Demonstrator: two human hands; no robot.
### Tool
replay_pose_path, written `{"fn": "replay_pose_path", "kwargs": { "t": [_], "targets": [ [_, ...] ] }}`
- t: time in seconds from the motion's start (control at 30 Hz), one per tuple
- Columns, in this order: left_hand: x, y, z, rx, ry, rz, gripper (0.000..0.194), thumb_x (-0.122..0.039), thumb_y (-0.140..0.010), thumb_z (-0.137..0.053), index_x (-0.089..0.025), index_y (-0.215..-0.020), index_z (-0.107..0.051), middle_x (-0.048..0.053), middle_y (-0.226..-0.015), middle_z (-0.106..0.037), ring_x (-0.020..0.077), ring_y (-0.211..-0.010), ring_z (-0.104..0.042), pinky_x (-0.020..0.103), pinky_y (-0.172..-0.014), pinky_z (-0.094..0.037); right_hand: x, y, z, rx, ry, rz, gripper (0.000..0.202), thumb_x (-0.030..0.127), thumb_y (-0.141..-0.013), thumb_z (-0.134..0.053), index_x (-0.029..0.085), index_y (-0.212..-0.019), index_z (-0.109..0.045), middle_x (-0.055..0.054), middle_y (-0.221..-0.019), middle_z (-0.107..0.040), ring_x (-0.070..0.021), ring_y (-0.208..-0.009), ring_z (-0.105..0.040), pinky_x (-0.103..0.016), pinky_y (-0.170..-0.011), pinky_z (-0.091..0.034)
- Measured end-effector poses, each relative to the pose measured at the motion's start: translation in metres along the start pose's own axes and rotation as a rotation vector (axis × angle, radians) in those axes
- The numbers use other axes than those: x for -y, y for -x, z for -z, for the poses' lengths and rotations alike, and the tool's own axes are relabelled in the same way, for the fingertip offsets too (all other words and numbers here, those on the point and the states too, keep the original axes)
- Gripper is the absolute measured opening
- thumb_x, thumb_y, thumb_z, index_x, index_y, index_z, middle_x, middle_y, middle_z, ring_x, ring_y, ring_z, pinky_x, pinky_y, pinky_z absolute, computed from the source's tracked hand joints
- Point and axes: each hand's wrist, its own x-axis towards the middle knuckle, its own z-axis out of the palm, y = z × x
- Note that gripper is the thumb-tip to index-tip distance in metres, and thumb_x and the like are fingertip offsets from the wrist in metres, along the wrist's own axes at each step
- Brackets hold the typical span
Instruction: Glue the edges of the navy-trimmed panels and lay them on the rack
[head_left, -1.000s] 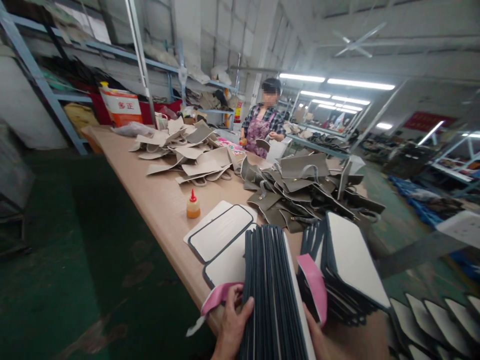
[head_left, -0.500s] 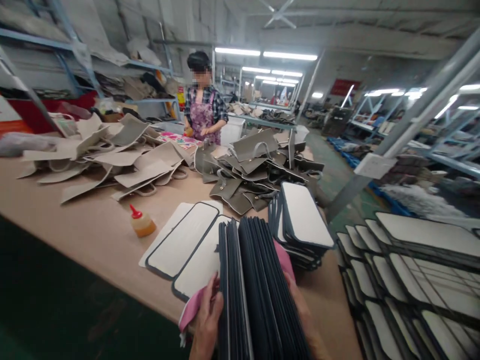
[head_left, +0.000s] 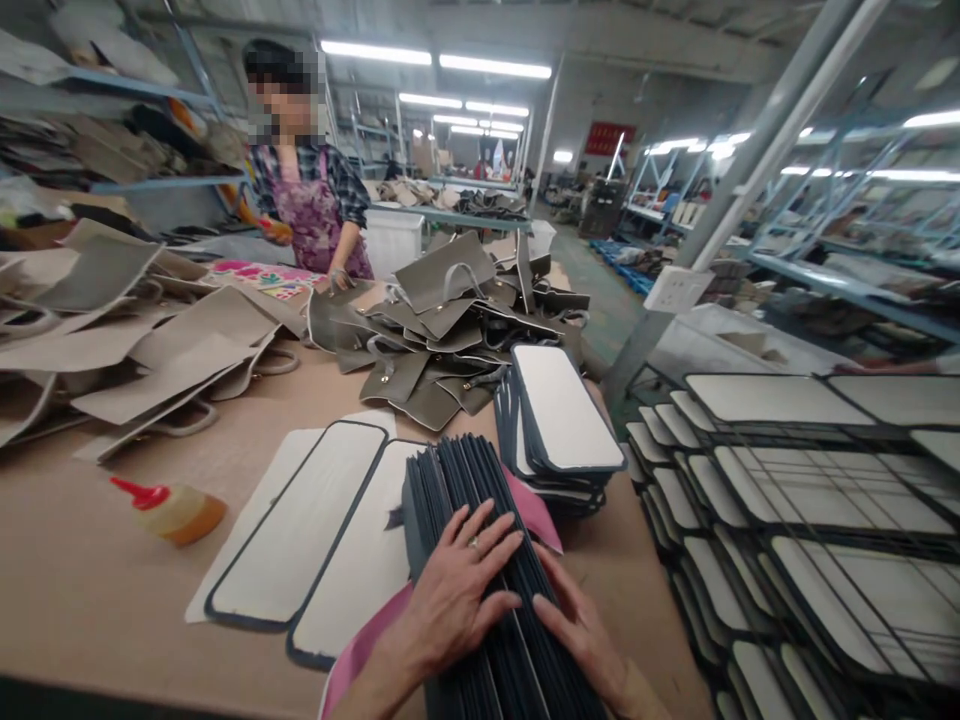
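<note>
A thick row of dark-edged panels [head_left: 457, 470] stands on edge on the brown table [head_left: 90, 570] before me. My left hand [head_left: 461, 595] lies across its top, palm down, fingers stretched out. Along its right side rests my right hand [head_left: 577, 620], the thumb on the upper edges and the fingers extended. A pink strip [head_left: 532, 508] shows on both sides of the row, partly hidden beneath it. Left of the row lie flat white panels with dark borders [head_left: 300, 525]. Behind it on the right is a pile of similar panels [head_left: 559, 410].
An orange-filled squeeze bottle with a red nozzle [head_left: 180, 510] lies to the left. Beige bag pieces [head_left: 172, 370] and grey-brown ones [head_left: 420, 385] heap up farther back. A co-worker [head_left: 311, 200] stands across the table. Bordered panels [head_left: 810, 485] fill the right side beside a metal post [head_left: 720, 220].
My left hand has moved from the row's left side onto its top. The right thumb now shows over the upper edges. The view has shifted; the bottle appears nearer and tipped farther over.
</note>
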Motion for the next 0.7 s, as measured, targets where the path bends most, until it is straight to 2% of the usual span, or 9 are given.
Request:
{"fn": "replay_pose_path", "kwargs": {
  "t": [0.07, 0.17, 0.3, 0.43, 0.57, 0.7],
  "targets": [
    [-0.002, -0.007, -0.002, 0.059, -0.033, -0.012, 0.056, -0.052, -0.092, -0.045, -0.031, -0.143, -0.036, -0.002, -0.15, -0.04, 0.0265, -0.141, -0.028, 0.052, -0.115, -0.018, -0.002, 0.001, 0.001, -0.011, -0.012, -0.021, 0.07, 0.06, -0.077, -0.065, 0.023, -0.135, -0.049, -0.01, -0.146, -0.039, -0.0258, -0.136, -0.034, -0.044, -0.114, -0.026],
    [-0.004, -0.01, -0.005, 0.075, -0.054, -0.002, 0.056, -0.057, -0.091, -0.043, -0.034, -0.142, -0.037, -0.005, -0.149, -0.041, 0.0253, -0.139, -0.031, 0.05, -0.116, -0.013, -0.004, 0.002, 0.004, -0.033, -0.056, -0.066, 0.062, 0.059, -0.079, -0.063, 0.025, -0.13, -0.055, -0.009, -0.144, -0.042, -0.0258, -0.136, -0.034, -0.045, -0.114, -0.025],
    [-0.002, -0.011, -0.003, 0.094, -0.11, -0.023, 0.053, -0.057, -0.093, -0.04, -0.034, -0.141, -0.04, -0.007, -0.146, -0.044, 0.024, -0.137, -0.033, 0.046, -0.116, -0.006, -0.008, 0.002, 0.006, -0.069, -0.169, -0.105, 0.063, 0.059, -0.077, -0.066, 0.03, -0.131, -0.053, -0.009, -0.141, -0.047, -0.0253, -0.132, -0.041, -0.046, -0.111, -0.031],
    [0.001, -0.012, -0.002, 0.111, -0.173, -0.068, 0.055, -0.055, -0.093, -0.039, -0.032, -0.144, -0.036, -0.007, -0.15, -0.039, 0.0238, -0.14, -0.027, 0.043, -0.115, 0.007, -0.01, 0.004, 0.008, -0.106, -0.241, -0.119, 0.056, 0.054, -0.075, -0.071, 0.03, -0.124, -0.058, -0.009, -0.136, -0.052, -0.0245, -0.129, -0.045, -0.044, -0.111, -0.032],
    [0.002, -0.012, -0.003, 0.123, -0.181, -0.077, 0.056, -0.054, -0.093, -0.042, -0.031, -0.144, -0.036, -0.005, -0.15, -0.038, 0.0245, -0.14, -0.025, 0.044, -0.116, 0.006, -0.003, 0.005, 0.01, -0.094, -0.278, -0.131, 0.047, 0.051, -0.077, -0.07, 0.03, -0.119, -0.062, -0.008, -0.132, -0.056, -0.0237, -0.126, -0.048, -0.044, -0.11, -0.033],
    [0.003, -0.012, -0.003, 0.119, -0.18, -0.08, 0.055, -0.052, -0.092, -0.044, -0.031, -0.143, -0.039, -0.004, -0.15, -0.039, 0.0245, -0.14, -0.026, 0.045, -0.116, 0.003, -0.001, 0.004, 0.009, -0.069, -0.296, -0.125, 0.048, 0.049, -0.078, -0.07, 0.029, -0.12, -0.061, -0.009, -0.132, -0.056, -0.0251, -0.126, -0.048, -0.045, -0.11, -0.033]
  ]
}}
